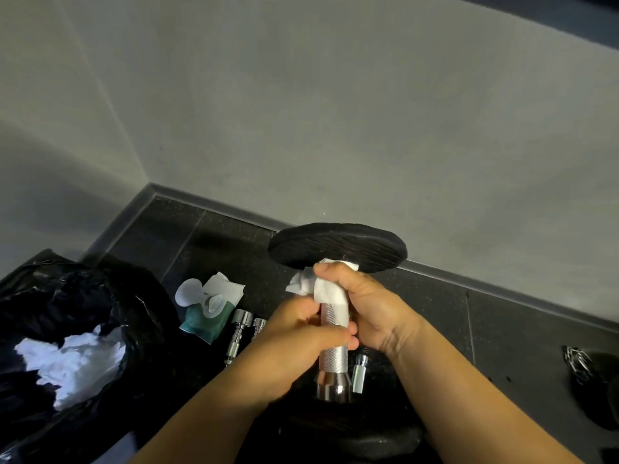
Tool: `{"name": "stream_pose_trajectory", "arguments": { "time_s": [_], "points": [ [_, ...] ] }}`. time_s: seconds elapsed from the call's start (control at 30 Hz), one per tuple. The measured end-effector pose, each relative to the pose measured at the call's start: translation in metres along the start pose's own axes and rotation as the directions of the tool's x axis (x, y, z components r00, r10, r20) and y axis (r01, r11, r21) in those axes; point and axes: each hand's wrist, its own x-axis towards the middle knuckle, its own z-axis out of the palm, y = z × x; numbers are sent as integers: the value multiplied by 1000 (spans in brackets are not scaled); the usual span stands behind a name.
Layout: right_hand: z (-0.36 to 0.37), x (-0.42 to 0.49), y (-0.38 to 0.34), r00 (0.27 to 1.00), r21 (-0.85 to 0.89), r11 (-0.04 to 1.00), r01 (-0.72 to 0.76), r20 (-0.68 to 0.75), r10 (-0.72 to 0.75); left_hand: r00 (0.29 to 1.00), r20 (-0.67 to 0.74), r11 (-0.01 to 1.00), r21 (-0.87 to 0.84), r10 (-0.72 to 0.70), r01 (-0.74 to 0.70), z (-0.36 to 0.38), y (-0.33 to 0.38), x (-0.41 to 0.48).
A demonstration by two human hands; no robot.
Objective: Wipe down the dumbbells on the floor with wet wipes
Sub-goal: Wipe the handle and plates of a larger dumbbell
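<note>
1. While the dumbbell (pixel 335 361) stands on end, the left edge of the floor (pixel 502 313) carries an open black bin bag (pixel 50 296) with crumpled used wipes (pixel 73 363) inside it.
2. Just right of the bag, toward the floor's back corner, lies the green wet-wipe pack (pixel 204 316). Its lid is flipped open and a sheet pokes out. Two chrome collars (pixel 239 333) lie just beside it.
3. The left grip (pixel 301 343) is closed round the middle of the knurled handle and holds the bar upright.
4. The dumbbell's lower plate (pixel 335 437) rests on the floor at the near edge, and its upper plate (pixel 338 246) is raised toward the wall.
5. The right grip (pixel 365 306) is closed round a white wet wipe (pixel 321 289). The wipe is wrapped about the upper handle and touches the underside of the upper plate.
6. A small chrome piece (pixel 360 373) lies just right of the bar's base. At the floor's right edge sits a dark object (pixel 596 380), too cut off to identify.
7. The step in hand looks like wiping the handle. The next move probably calls for drawing the wrapped wipe down the knurling while the left grip shifts out of its way. The bar must stay upright so that the top-heavy plate does not tip.
</note>
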Motion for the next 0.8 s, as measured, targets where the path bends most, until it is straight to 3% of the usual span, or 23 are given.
{"name": "stream_pose_trajectory", "arguments": {
  "time_s": [0.1, 0.23, 0.3, 0.4, 0.5, 0.57, 0.63, 0.73, 0.8],
  "points": [
    [1, 5, -9, 997, 17, 999, -34, -71, 35, 995, 57, 995, 55, 79, -82, 3, 5, 1],
    [16, 9, -15, 888, -324, 945, -44, -446, -112, 982, -83, 968, 201, 167, -148, 12, 5, 11],
    [19, 13, -13, 852, -394, 919, -14, -485, -195, 969, -144, 950, 269, 200, -156, 16, 5, 14],
    [10, 19, -14, 896, -286, 956, 60, -407, -178, 971, -101, 961, 196, 215, -193, 13, 5, 18],
    [-8, 19, -20, 999, -43, 999, 24, -32, -25, 980, 64, 982, -14, 188, -188, 2, 8, 19],
    [-17, 18, -20, 982, 26, 999, -36, 187, 30, 966, 202, 978, -167, 158, -125, -3, 10, 20],
    [-23, 16, -18, 956, 62, 997, -52, 291, 32, 940, 295, 967, -234, 173, -104, -3, 12, 19],
    [-22, 10, -19, 978, 20, 1000, -18, 208, 13, 942, 274, 965, -227, 192, -130, 3, 11, 18],
    [-15, 4, -23, 999, -89, 995, 37, -5, -37, 960, 196, 969, -189, 198, -161, 7, 10, 16]
  ]
}}
